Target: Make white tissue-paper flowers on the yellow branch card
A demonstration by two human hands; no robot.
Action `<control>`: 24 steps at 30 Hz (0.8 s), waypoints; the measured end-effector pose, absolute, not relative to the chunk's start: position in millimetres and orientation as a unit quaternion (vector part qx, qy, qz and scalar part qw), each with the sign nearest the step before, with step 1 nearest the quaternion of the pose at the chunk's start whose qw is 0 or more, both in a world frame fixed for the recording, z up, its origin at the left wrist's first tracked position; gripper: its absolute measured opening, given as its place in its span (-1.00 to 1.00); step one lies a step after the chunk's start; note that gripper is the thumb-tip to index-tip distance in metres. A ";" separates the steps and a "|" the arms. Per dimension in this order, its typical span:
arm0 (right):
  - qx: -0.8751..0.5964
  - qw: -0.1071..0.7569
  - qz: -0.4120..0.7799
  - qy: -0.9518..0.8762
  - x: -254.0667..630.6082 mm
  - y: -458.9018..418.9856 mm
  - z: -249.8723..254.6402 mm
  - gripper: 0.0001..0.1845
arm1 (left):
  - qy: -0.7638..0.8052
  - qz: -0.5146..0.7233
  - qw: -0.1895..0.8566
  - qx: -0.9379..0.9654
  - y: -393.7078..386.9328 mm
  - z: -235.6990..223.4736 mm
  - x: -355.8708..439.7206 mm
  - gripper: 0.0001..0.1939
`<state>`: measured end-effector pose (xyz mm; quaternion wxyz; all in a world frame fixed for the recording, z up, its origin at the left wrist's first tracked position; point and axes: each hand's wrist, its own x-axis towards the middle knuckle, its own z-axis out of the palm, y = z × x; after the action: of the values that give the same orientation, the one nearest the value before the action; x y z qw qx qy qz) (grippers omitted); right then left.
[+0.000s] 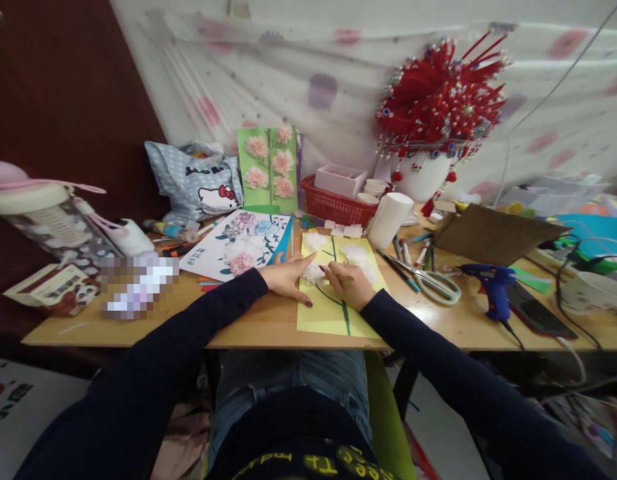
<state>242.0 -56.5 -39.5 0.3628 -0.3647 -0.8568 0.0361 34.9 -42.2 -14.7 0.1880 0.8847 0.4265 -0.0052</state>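
Observation:
A yellow-green card (328,313) lies on the wooden table (258,327) in front of me, with green stems drawn on it and several white tissue flowers (358,255) stuck near its top. My left hand (288,277) lies flat and open on the card's left edge, fingers pointing at a white flower (313,272). My right hand (349,283) is curled closed beside that flower, pinching something thin that I cannot make out.
Scissors (433,283), pens (403,257) and a blue glue gun (491,287) lie to the right. A white cup (391,219), red basket (335,203) and red ornament (438,100) stand behind. A finished flower card (268,167), Hello Kitty bag (198,183) and bottle (53,213) are at left.

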 end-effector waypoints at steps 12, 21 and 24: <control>-0.409 0.474 0.211 -0.751 239.3 -60.8 -38.6 -0.43 | 0.433 -0.008 0.183 0.883 -41.7 -15.3 34.4 0.30; -0.376 0.381 0.125 -0.836 235.0 -57.1 -40.8 -0.53 | 0.432 -0.007 0.194 0.881 -40.8 -17.1 33.5 0.29; -0.351 0.353 0.052 -0.865 232.3 -57.7 -40.0 -0.55 | 0.429 -0.005 0.195 0.882 -40.8 -16.8 33.6 0.29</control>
<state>232.3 -57.7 -40.0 0.3531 -0.3514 -0.8655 0.0525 33.6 -40.8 -16.8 0.1955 0.8817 0.4294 -0.0053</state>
